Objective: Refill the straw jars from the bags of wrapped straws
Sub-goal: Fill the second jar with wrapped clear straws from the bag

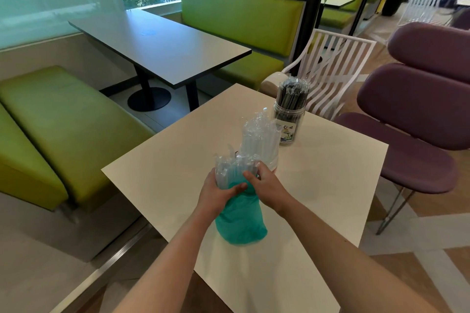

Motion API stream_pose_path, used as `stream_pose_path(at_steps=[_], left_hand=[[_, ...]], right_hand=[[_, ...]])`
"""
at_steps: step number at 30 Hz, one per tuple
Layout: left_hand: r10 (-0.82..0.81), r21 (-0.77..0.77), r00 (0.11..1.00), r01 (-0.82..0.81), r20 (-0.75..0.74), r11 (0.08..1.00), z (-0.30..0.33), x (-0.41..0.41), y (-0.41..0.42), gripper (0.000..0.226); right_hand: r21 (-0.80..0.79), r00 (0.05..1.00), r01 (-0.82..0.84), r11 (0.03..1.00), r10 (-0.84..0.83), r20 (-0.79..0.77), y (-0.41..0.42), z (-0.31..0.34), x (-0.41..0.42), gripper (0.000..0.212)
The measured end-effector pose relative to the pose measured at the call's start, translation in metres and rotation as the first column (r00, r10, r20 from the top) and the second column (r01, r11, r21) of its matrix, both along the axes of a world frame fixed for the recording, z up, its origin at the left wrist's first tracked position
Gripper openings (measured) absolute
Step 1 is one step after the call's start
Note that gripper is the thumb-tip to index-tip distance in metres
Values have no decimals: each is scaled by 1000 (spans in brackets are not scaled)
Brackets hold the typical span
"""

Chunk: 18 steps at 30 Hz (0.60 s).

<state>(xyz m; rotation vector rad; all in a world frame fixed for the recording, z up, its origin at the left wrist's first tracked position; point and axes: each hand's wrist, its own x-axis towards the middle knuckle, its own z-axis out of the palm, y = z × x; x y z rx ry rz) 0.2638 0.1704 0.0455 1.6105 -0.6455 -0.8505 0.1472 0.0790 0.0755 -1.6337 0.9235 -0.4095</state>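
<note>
Both hands, left (220, 192) and right (264, 187), clutch a teal bag (239, 226) on the table (318, 185); clear wrapped straws (235, 165) bristle out (crinkly, glassy).

Both your forearms reach forward and converge toward the middle, bare to the elbow. Your left hand (218, 192) sits with its back turned up and slightly outward, the wrist nearly straight, fingers curled around to the far side of what it grips and the thumb laid across the near face, pointing toward your other hand. Your right hand (264, 185) comes in from the opposite side, wrist bent a little inward, knuckles up. Its fingers are bunched and pinched closed just above your left thumb. The two hands are almost touching at the grip.
</note>
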Motion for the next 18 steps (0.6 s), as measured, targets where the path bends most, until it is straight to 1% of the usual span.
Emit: stream_pose_path(at_steps=[3, 6, 7, 13, 18], left_hand=[[10, 16, 1000, -10, -20, 1000, -2, 1, -2, 67], [8, 49, 999, -6, -39, 999, -4, 4, -2, 88], [4, 61, 999, -2, -43, 998, -4, 5, -1, 91], [34, 86, 998, -29, -59, 996, -6, 7, 0, 77], [72, 67, 996, -69, -44, 995, -3, 4, 0, 70]], right_hand=[[9, 999, -33, 999, 33, 10, 0, 0, -2, 34], [20, 998, -69, 997, 69, -2, -3, -1, -4, 34], [24, 997, -78, 997, 78, -6, -3, 0, -4, 35], [10, 996, -88, 996, 88, 5, -4, 3, -5, 34], [18, 999, -25, 1000, 24, 38, -9, 5, -6, 30]])
